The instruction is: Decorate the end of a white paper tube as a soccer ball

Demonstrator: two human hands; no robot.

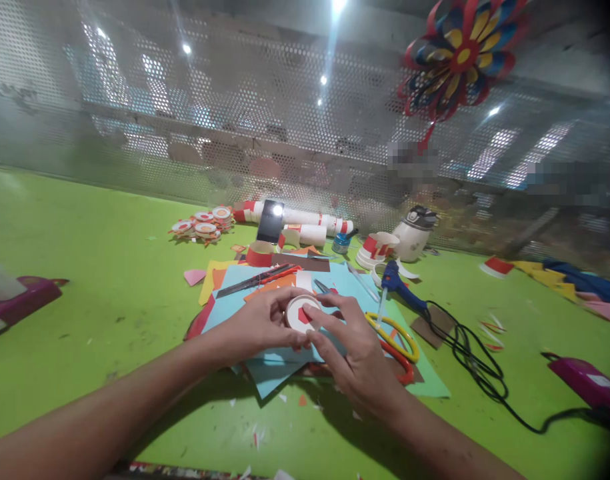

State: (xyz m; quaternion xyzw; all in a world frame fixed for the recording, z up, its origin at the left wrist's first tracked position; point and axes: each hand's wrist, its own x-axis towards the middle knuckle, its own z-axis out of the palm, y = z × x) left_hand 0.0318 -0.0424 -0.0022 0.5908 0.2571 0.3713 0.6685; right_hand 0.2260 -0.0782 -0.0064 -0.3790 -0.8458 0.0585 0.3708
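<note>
My left hand (pixel 265 323) grips a shallow round white paper piece (pixel 295 320) with a raised rim, like a cup bottom, by its left side. A small red paper piece (pixel 303 315) lies on its white face. My right hand (pixel 352 343) holds the round piece from the right, its index finger pressing on the red paper and its thumb at the lower rim. Both hands are above a pile of light blue paper sheets (pixel 235 327). Just beyond lies a box cutter (pixel 252 280); scissors with yellow and orange-red handles (pixel 409 353) rest beside my right hand.
A blue glue gun (pixel 402 287) with a black cord (pixel 469 363) lies to the right. Finished-looking round pieces (pixel 205 223), a phone (pixel 271 221), white tubes (pixel 312 235), cut cups (pixel 377 248) and a white jar (pixel 413 237) stand along the back. Purple power strips (pixel 27 300) sit at both sides.
</note>
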